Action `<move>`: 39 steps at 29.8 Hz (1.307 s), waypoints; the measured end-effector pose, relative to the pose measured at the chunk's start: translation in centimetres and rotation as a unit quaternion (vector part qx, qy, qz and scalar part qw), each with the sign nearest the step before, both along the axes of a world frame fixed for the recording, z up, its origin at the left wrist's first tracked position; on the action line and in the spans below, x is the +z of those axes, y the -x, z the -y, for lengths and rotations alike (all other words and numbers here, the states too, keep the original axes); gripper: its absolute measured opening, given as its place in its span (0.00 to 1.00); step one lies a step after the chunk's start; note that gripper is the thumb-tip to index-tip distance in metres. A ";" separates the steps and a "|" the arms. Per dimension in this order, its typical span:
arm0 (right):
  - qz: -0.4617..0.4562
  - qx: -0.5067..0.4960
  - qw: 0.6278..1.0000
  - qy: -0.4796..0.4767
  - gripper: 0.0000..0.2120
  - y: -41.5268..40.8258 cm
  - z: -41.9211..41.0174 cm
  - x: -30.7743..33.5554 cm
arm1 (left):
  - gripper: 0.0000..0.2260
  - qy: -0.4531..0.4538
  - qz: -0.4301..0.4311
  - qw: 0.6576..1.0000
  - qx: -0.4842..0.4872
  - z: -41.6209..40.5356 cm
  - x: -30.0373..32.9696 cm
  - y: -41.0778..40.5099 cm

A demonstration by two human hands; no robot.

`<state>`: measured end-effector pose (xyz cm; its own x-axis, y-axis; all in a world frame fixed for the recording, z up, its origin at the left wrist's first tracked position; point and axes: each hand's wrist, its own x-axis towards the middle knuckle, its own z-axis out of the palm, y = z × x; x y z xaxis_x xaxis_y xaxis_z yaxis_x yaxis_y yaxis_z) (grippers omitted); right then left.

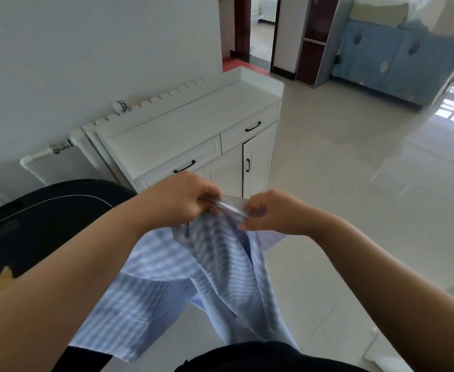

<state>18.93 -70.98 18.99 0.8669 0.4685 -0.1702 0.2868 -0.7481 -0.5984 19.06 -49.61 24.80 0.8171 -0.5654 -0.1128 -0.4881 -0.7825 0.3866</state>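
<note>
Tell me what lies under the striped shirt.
The left hand and right hand grip the striped shirt aloft. Beneath it show pale floor tiles and dark clothing; whatever lies directly behind the cloth is covered.

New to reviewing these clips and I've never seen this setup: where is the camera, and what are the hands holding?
There is no machine here. The single picture comes from a camera worn on a person's head, looking forward and down at their own bare arms. The left hand and the right hand both grip the top edge of a blue-and-white striped garment, which hangs down between them. Behind it stands a white cabinet on a pale tiled floor.
</note>
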 end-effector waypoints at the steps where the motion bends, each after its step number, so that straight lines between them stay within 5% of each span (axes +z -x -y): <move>1: -0.018 0.011 1.000 0.004 0.15 0.0 0.8 -0.3 | 0.06 0.010 -0.021 1.000 0.001 -0.4 0.1 -0.3; 5: -0.086 0.051 0.993 0.056 0.11 0.6 2.4 -2.2 | 0.07 0.052 -0.075 0.996 0.003 -2.0 0.3 -0.9; 14: -0.040 0.055 0.984 0.165 0.14 0.5 2.2 -6.0 | 0.09 0.104 -0.093 0.990 0.021 -4.3 1.1 -1.7; 22: 0.085 -0.112 0.989 -0.044 0.10 -0.6 3.5 -3.4 | 0.10 0.099 -0.152 0.981 0.068 -8.1 0.1 -0.6; 26: 0.113 -0.121 0.985 -0.052 0.08 -0.5 2.6 -3.1 | 0.10 0.124 -0.137 0.980 0.081 -7.7 -0.6 0.0; 30: 0.202 -0.048 0.978 -0.030 0.12 0.8 1.1 -4.3 | 0.10 0.152 -0.131 0.976 0.085 -6.7 -1.1 0.2; 39: 0.166 0.101 0.980 -0.048 0.09 1.2 -2.3 -1.9 | 0.14 0.097 -0.186 0.975 -0.074 -3.3 0.7 1.5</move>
